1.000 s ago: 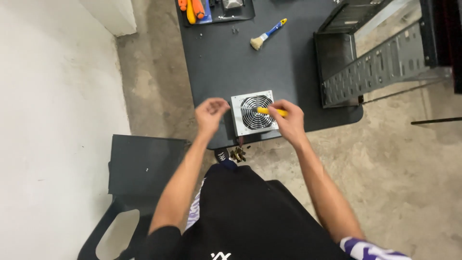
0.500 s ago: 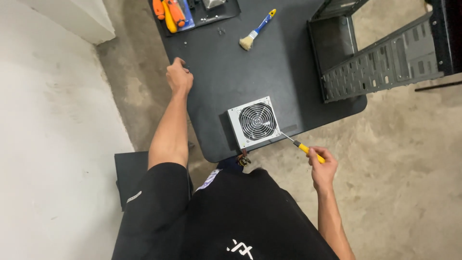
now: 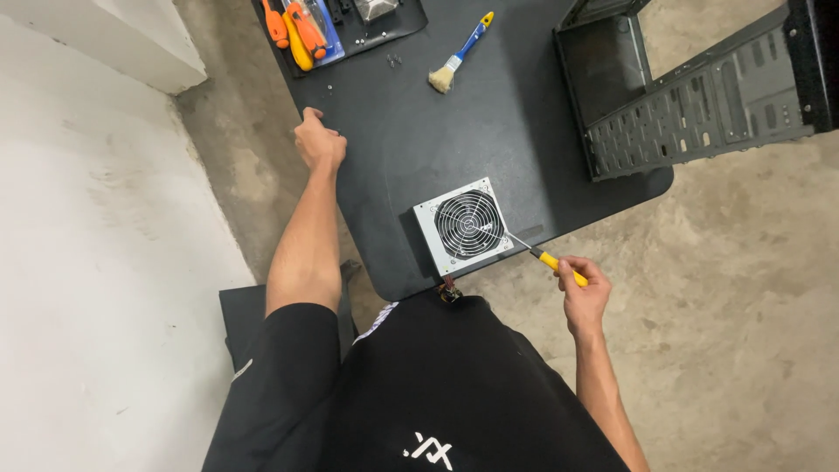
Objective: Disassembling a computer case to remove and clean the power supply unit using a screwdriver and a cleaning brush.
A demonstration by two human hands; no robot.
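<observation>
Your right hand is curled around the yellow handle of a screwdriver, off the near edge of the worktop, with the thin shaft reaching up and left so its tip sits at the right rim of the power supply unit. The screwdriver is light and stiff; the smooth handle can roll in your fingers, so grip it round the thick middle.

Your left hand is stretched far out, loosely closed with the knuckles down on the left edge of the worktop. Whether the fingers pinch anything you cannot tell from here; a few tiny screws lie well beyond it.

The power supply unit is a grey metal box with a round wire fan grille on top, lying flat near the front edge of the worktop, just ahead of your body. Judge it dense and rigid, with sharp sheet-metal corners. Take it by the two opposite side walls, never by the grille, whose wires can bend.

Farther out lie a small brush with a blue and yellow handle, a tray with orange-handled tools, and an open black computer case on the right.
</observation>
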